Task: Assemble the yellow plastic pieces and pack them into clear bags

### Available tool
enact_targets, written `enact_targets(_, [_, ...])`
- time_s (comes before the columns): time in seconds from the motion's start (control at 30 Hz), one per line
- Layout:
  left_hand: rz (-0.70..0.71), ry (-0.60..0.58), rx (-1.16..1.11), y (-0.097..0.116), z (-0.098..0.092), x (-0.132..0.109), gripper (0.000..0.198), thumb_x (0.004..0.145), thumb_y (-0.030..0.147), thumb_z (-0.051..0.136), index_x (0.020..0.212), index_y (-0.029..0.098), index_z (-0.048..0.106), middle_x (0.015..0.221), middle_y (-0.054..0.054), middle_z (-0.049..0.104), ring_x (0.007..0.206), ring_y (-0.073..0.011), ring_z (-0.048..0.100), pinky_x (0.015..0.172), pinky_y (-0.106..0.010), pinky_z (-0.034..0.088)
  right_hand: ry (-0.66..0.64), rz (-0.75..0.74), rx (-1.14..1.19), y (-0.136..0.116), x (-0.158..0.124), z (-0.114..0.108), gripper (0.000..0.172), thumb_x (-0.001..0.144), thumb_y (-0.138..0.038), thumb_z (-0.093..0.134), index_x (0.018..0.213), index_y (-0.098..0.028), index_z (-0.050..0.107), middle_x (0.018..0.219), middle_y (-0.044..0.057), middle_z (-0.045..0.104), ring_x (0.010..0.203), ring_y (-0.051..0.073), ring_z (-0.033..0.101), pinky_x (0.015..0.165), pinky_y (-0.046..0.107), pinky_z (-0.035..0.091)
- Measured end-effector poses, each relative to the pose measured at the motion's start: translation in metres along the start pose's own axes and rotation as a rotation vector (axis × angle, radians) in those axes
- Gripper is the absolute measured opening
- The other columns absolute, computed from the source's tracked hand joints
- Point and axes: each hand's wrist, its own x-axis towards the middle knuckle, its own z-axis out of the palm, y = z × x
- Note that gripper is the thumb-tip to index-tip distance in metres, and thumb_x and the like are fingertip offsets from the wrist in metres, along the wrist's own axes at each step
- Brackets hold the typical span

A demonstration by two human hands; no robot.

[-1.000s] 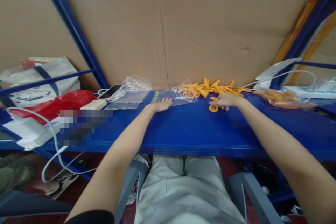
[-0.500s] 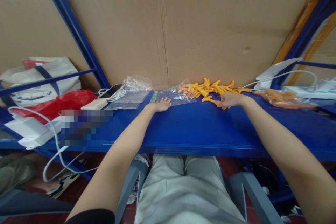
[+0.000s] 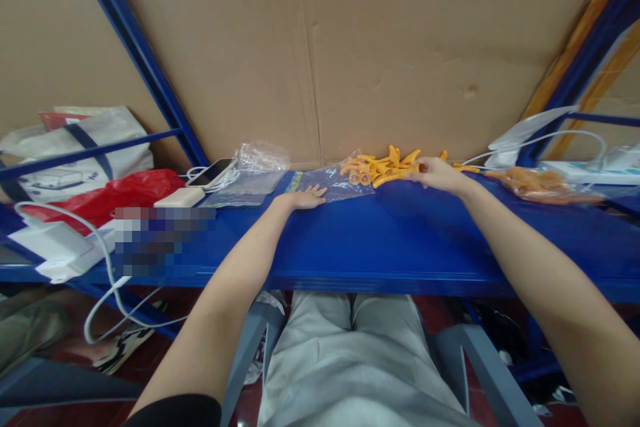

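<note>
A heap of small orange rubber finger-shaped pieces point(image 3: 385, 165) lies at the back of the blue shelf point(image 3: 380, 247), against the cardboard wall. My right hand point(image 3: 436, 173) reaches into the heap's right side, fingers curled around some of the orange pieces. My left hand point(image 3: 305, 199) lies flat and open on the near edge of a clear plastic bag point(image 3: 327, 181), whose mouth faces the heap. Some orange pieces sit inside that bag's far end.
More clear bags point(image 3: 255, 170), a phone point(image 3: 213, 173) with white cable, a white charger point(image 3: 179, 197) and a red bag point(image 3: 113, 192) lie to the left. A clear bag full of orange pieces point(image 3: 543, 185) and white cables sit at the right. Blue rack posts point(image 3: 145, 73) flank the shelf.
My right hand moved from the shelf front, where an orange ring piece lay, back and up into the heap, gathering pieces. The left hand stayed on the bag.
</note>
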Motion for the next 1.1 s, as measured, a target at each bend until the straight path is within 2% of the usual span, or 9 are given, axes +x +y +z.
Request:
enact_targets(0.1, [0.0,-0.004,-0.004,0.0,-0.001,-0.001,0.074,0.093,0.051,0.028,0.16,0.02,0.014,0.165,-0.008,0.004,0.153,-0.0262,0.004,0.123,-0.046,0.012,0.014,-0.03,0.167,-0.001,0.001,0.004,0.038,0.082,-0.056,0.064,0.082,-0.018,0.061,0.058,0.001,0.057,0.055,0.015,0.054,0.056,0.027,0.043])
enact_targets(0.23, [0.02,0.0,-0.005,-0.002,-0.002,-0.001,0.076,0.092,0.054,0.03,0.159,0.022,0.017,0.165,-0.006,0.006,0.153,-0.0253,0.007,0.123,-0.044,0.014,0.053,-0.11,0.293,-0.002,0.002,0.015,0.035,0.083,-0.048,0.063,0.099,-0.017,0.063,0.07,0.003,0.063,0.061,0.016,0.057,0.061,0.029,0.047])
enact_targets(0.37, [0.04,0.011,0.004,-0.005,-0.003,0.0,0.076,0.091,0.054,0.032,0.159,0.023,0.02,0.164,-0.005,0.009,0.153,-0.0247,0.01,0.122,-0.042,0.017,0.08,-0.186,0.113,-0.004,0.003,0.028,0.031,0.081,-0.035,0.064,0.106,-0.016,0.065,0.088,0.006,0.07,0.076,0.021,0.063,0.074,0.033,0.05])
enact_targets(0.47, [0.035,0.035,0.002,-0.001,-0.005,-0.005,0.072,0.09,0.047,0.038,0.157,0.023,0.027,0.163,-0.004,0.018,0.152,-0.0251,0.019,0.122,-0.04,0.02,0.055,-0.206,-0.004,-0.004,0.003,0.034,0.031,0.081,-0.032,0.062,0.106,-0.016,0.067,0.091,0.007,0.071,0.08,0.022,0.064,0.076,0.033,0.049])
enact_targets(0.57, [0.055,0.164,0.012,0.013,-0.007,-0.01,0.067,0.088,0.029,0.042,0.153,0.018,0.037,0.158,-0.005,0.037,0.147,-0.0243,0.034,0.121,-0.035,0.025,-0.006,-0.243,0.005,-0.002,0.003,0.034,0.032,0.081,-0.036,0.061,0.104,-0.015,0.069,0.089,0.007,0.072,0.077,0.021,0.062,0.07,0.031,0.048])
enact_targets(0.7, [0.242,0.425,0.097,0.046,-0.011,-0.007,0.065,0.087,0.013,0.038,0.152,0.023,0.041,0.154,-0.004,0.046,0.138,-0.0228,0.047,0.116,-0.035,0.035,-0.084,-0.285,0.022,0.001,0.005,0.033,0.033,0.078,-0.042,0.064,0.097,-0.018,0.074,0.085,0.005,0.073,0.072,0.019,0.061,0.065,0.029,0.045])
enact_targets(0.8, [0.306,0.394,0.225,0.071,-0.015,0.003,0.06,0.089,0.01,0.038,0.145,0.028,0.05,0.146,-0.004,0.055,0.129,-0.0229,0.056,0.107,-0.035,0.043,-0.089,-0.286,0.001,0.002,0.005,0.03,0.032,0.076,-0.041,0.066,0.097,-0.019,0.076,0.085,0.004,0.074,0.07,0.019,0.06,0.065,0.029,0.045])
enact_targets(0.9, [0.264,0.353,0.317,0.088,-0.019,0.013,0.053,0.09,0.01,0.041,0.139,0.027,0.056,0.131,-0.007,0.066,0.118,-0.0234,0.063,0.097,-0.032,0.048,-0.089,-0.268,-0.02,0.001,0.004,0.027,0.031,0.077,-0.037,0.066,0.1,-0.02,0.077,0.087,0.004,0.074,0.069,0.019,0.061,0.066,0.029,0.046])
enact_targets(1.1, [0.269,0.301,0.372,0.097,-0.028,0.019,0.03,0.088,0.01,0.048,0.106,0.017,0.071,0.112,-0.012,0.072,0.107,-0.025,0.067,0.087,-0.03,0.049,-0.068,-0.224,-0.055,-0.001,0.003,0.025,0.03,0.077,-0.031,0.067,0.103,-0.018,0.076,0.088,0.003,0.074,0.074,0.019,0.063,0.07,0.029,0.047])
